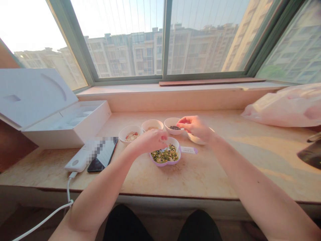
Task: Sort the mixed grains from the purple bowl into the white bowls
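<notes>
My left hand [153,140] hangs over a white, lilac-based bowl [166,163], its fingers bent together in a pinch. Mixed green, yellow and dark beans [164,155] fill that bowl's visible part. At the rim of a small white bowl [173,121] with dark seeds [175,128], my right hand [194,126] pinches thumb and fingers together. Whatever either hand holds is too small to make out. Another bowl [198,140] lies partly hidden under my right hand. To the left stand a bowl [152,121] of tan contents and a bowl [121,135] with pale slices and reddish bits.
A printed label [188,150] lies beside the bean bowl. On the left are a phone [101,160], a white power bank [77,160] with a cable [68,187], and an open white box [92,120]. A plastic bag [283,105] rests at the right, below the window.
</notes>
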Demonstrator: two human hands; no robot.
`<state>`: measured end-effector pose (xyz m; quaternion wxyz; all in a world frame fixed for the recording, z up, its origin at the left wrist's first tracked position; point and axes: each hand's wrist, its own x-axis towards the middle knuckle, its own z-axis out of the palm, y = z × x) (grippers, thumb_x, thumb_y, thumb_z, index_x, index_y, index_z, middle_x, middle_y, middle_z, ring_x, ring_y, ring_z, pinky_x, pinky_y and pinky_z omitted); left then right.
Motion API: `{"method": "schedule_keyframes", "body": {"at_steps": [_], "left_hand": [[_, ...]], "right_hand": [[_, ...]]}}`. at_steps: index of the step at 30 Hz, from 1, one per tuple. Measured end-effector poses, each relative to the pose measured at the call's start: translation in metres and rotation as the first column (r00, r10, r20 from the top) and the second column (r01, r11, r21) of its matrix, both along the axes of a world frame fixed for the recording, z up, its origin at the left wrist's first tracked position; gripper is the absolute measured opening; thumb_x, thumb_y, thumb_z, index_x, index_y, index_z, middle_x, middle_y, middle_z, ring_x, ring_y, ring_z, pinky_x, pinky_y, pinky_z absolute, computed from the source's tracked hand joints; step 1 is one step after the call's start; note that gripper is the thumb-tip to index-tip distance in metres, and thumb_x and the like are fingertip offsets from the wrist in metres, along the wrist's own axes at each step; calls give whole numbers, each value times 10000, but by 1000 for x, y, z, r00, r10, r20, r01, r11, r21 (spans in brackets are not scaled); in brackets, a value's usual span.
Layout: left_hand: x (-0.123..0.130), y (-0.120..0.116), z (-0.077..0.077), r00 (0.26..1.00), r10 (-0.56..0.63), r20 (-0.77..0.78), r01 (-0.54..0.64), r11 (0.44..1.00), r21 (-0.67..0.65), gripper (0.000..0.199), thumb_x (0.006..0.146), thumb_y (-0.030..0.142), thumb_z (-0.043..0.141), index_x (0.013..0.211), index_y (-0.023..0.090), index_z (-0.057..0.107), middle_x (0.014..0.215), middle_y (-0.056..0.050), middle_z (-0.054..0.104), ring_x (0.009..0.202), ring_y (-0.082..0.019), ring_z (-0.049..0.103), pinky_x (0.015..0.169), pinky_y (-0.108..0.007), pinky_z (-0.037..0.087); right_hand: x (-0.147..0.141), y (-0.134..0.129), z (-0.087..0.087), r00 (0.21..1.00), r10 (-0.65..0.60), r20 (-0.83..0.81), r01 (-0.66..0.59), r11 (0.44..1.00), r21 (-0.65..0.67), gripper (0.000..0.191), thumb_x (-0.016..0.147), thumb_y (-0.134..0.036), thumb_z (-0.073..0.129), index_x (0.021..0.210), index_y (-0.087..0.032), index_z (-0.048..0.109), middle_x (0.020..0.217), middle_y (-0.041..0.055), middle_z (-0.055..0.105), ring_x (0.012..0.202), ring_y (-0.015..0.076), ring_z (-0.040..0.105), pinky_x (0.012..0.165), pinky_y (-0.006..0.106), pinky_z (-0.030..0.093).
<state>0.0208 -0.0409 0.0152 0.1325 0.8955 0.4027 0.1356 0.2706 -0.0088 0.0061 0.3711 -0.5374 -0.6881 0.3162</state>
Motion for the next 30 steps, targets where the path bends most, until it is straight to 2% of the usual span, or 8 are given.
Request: {"method": "schedule_keyframes", "body": {"at_steps": [2, 4, 8, 10, 15, 19, 24, 30], "left_hand": [[-2, -2, 3, 990, -79, -113, 77, 997, -24, 170, 869, 252, 688, 1027, 200, 723, 1028, -38, 744, 930, -200, 693, 790, -291, 509], [-1, -2, 3, 970, -185, -156, 178, 982, -59, 255, 865, 264, 710, 1115, 212, 726, 1094, -40, 735, 981, -201, 691, 818, -285, 501], [7, -3, -5, 933, -325, -156, 319, 946, -60, 328, 882, 354, 737, 1184, 226, 732, 1188, -50, 716, 1111, -222, 661, 929, -302, 484], [11, -2, -12, 920, -350, -175, 348, 937, -38, 272, 893, 339, 722, 1145, 239, 751, 1177, -43, 720, 1096, -221, 660, 925, -305, 480], [16, 4, -24, 916, -353, -192, 362, 932, 13, 159, 905, 233, 640, 981, 251, 778, 1027, -31, 734, 913, -204, 667, 785, -310, 472], [18, 8, -24, 924, -317, -213, 330, 943, 28, 187, 895, 161, 597, 884, 226, 771, 968, -33, 742, 903, -199, 656, 801, -313, 473], [17, 10, -24, 940, -293, -174, 300, 954, 12, 257, 880, 104, 549, 853, 207, 783, 924, -21, 748, 908, -182, 662, 825, -284, 476], [14, 10, -25, 963, -250, -104, 250, 968, -13, 253, 884, 111, 575, 890, 220, 803, 939, -15, 774, 903, -184, 694, 813, -280, 485]], "right_hand": [[13, 5, 6, 966, -129, 225, 116, 991, 70, 262, 843, -435, 705, 872, -182, 767, 879, 75, 755, 800, 206, 637, 700, 314, 449], [24, 7, 11, 879, -192, 436, 169, 981, 92, 202, 855, -383, 692, 830, -202, 777, 933, 87, 781, 888, 239, 671, 737, 320, 460], [36, 9, 15, 756, -156, 636, 213, 977, -13, 196, 872, -346, 673, 783, -220, 793, 974, 92, 799, 916, 250, 699, 690, 303, 459], [38, 9, 14, 732, -151, 665, 234, 972, -36, 191, 866, -335, 674, 780, -223, 801, 967, 90, 801, 894, 247, 705, 663, 297, 456], [42, 13, 11, 721, -142, 678, 234, 971, -46, 162, 839, -300, 678, 795, -221, 811, 995, 89, 804, 878, 237, 712, 654, 289, 463], [44, 15, 10, 730, -112, 675, 212, 975, -67, 140, 810, -252, 676, 814, -210, 809, 977, 94, 806, 855, 231, 717, 654, 287, 467], [43, 13, 10, 743, -73, 665, 193, 975, -109, 118, 772, -211, 676, 778, -198, 793, 853, 76, 786, 794, 214, 705, 642, 281, 456], [45, 13, 6, 739, -52, 671, 175, 978, -117, 74, 718, -274, 733, 721, -204, 755, 723, 40, 733, 675, 191, 644, 592, 273, 436]]}}
